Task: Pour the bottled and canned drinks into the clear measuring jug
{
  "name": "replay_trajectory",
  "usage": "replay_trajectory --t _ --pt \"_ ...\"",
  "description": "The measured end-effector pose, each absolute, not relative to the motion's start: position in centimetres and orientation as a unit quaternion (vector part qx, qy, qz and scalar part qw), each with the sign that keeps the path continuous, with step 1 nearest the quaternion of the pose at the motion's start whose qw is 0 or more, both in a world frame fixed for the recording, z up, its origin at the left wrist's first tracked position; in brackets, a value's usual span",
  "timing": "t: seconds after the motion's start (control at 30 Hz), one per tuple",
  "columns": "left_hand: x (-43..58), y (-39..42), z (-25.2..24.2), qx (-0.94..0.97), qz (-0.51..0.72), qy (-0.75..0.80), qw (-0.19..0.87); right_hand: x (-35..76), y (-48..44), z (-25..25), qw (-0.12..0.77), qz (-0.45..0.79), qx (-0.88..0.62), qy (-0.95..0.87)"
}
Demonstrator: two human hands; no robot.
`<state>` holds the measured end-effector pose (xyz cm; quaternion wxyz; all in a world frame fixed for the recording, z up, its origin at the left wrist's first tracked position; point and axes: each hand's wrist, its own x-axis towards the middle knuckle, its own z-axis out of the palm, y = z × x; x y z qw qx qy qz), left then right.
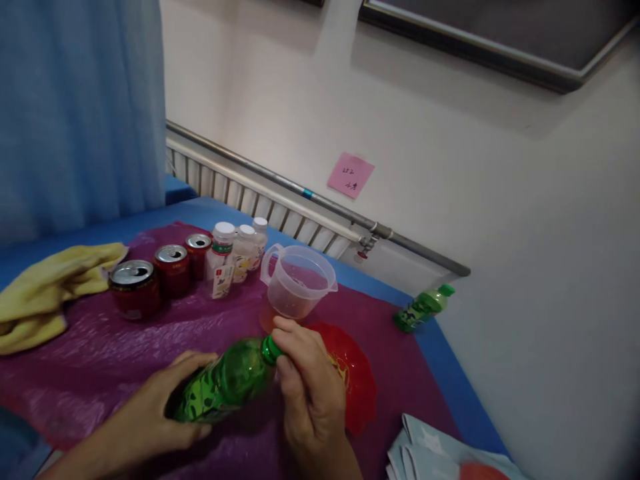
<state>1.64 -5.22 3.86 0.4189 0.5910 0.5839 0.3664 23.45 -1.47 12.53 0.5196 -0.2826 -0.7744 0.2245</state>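
Note:
A green plastic bottle [245,373] lies tilted between my hands over the purple sheet [200,340], its neck pointing up and right. My left hand [165,407] wraps round the labelled lower body. At the neck, my right hand [315,387] has its thumb and fingers closed on the green bottle cap [271,350]; the cap is on the neck. Behind my right hand stands a clear measuring jug [300,283] with its handle to the left. A red scalloped plate [360,380] shows partly behind the same hand.
Three red cans [135,290] and several white-capped bottles [223,260] stand at the left back. A yellow cloth [65,280] lies far left. Another green bottle [423,310] is near the wall at right. Folded light-blue cloth [430,453] sits front right. A radiator [255,200] runs behind.

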Motion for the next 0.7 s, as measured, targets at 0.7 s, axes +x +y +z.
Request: replay_trajectory --t 0.7 --pt "-1.8 1.2 4.6 0.436 0.51 0.694 0.261 21.0 1.2 12.2 0.477 0.35 -0.323 -0.738"
